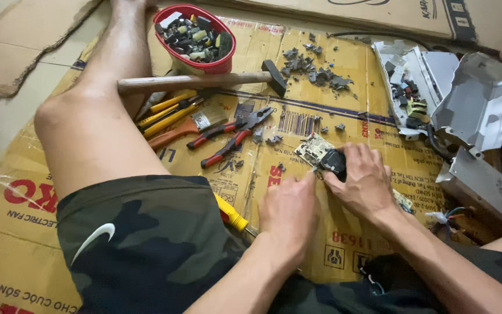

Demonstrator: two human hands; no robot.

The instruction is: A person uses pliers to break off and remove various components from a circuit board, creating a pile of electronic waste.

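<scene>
Right hand (362, 181) pinches a small board (319, 153) — left hand (287, 210) curled just beside it, pliers (236, 136) farther left.

The hands (326, 195) hide part of the circuit board (314, 149); the yellow screwdriver's (231, 213) tip is covered.

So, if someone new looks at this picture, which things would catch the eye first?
Probably the two hands at the centre: the right hand grips a small circuit board with a black part, and the left hand touches its near edge. Next, the red bowl of small parts at the top, with a wooden-handled hammer below it and red-handled pliers on the cardboard.
</scene>
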